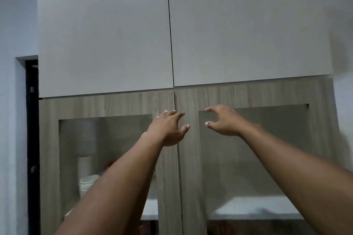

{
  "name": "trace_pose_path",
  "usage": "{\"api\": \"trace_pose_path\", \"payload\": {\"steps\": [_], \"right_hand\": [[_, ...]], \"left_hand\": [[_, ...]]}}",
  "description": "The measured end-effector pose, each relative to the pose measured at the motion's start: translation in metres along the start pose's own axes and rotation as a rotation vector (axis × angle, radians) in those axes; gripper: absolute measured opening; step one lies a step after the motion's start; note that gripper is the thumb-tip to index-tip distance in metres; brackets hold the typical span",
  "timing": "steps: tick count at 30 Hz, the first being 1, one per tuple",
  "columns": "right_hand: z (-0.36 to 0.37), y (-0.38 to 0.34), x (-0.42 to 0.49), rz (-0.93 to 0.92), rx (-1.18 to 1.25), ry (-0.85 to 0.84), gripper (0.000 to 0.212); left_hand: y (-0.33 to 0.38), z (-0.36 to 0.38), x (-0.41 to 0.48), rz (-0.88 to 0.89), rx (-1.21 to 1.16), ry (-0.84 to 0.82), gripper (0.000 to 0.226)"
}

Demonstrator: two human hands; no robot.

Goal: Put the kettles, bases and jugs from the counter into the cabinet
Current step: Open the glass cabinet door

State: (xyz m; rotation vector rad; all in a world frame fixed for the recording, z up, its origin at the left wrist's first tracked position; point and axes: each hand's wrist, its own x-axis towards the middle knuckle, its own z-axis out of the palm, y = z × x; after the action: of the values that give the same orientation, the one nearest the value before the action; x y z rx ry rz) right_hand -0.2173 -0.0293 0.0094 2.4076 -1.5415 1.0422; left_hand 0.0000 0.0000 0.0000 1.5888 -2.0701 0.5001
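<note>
1. Head view: the cabinet (191,101) fills most of the frame and is seen from close in front and slightly below. It is built in two tiers, and all four doors are shut.

2. The upper tier is made of two plain, pale grey doors (103,30) without visible handles, parted by a thin dark vertical seam.

3. The lower tier is framed in grey-brown wood grain. Each of its two doors carries a large glass pane (254,149), and the two door frames meet at a narrow seam in the middle.

4. Through the left pane a stack of white bowls (88,182) is seen on a shelf, with a pale, blurred shape above it that cannot be identified. Through the right pane a white shelf (256,209) is seen.

5. The left hand (169,129) is raised in front of the centre stile of the left glass door, at or just beside the seam. Its grip is spread, the fingers curled loosely and closed on nothing. Whether the fingertips touch the wood cannot be told.

6. The right hand (222,121) is held before the inner edge of the right glass door. Its grip is likewise spread, thumb and fingers apart in an open claw, with nothing between them.

7. A dark door frame (32,139) is seen at the left of the cabinet, beside a pale wall.
</note>
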Motion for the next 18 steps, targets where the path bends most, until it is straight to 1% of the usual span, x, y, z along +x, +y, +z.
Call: {"api": "trace_pose_path", "payload": {"steps": [4, 6, 10, 13, 15, 18], "right_hand": [[0.005, 0.016, 0.052, -0.056, -0.114, 0.126, 0.06], [0.006, 0.022, 0.082, -0.109, -0.172, 0.22, 0.057], [0.004, 0.025, 0.122, -0.202, -0.328, 0.379, 0.047], [0.01, 0.026, 0.135, -0.229, -0.366, 0.482, 0.037], [0.012, 0.025, 0.138, -0.232, -0.344, 0.506, 0.034], [0.011, 0.02, 0.133, -0.191, -0.273, 0.476, 0.032]], "left_hand": [[-0.005, 0.013, 0.058, 0.021, 0.09, 0.132, 0.068], [-0.006, 0.017, 0.088, 0.045, 0.155, 0.189, 0.067], [-0.008, 0.021, 0.127, 0.063, 0.236, 0.37, 0.061], [-0.01, 0.032, 0.137, 0.049, 0.284, 0.436, 0.066], [-0.011, 0.032, 0.142, 0.029, 0.282, 0.456, 0.067], [-0.004, 0.024, 0.139, 0.001, 0.271, 0.434, 0.063]]}}
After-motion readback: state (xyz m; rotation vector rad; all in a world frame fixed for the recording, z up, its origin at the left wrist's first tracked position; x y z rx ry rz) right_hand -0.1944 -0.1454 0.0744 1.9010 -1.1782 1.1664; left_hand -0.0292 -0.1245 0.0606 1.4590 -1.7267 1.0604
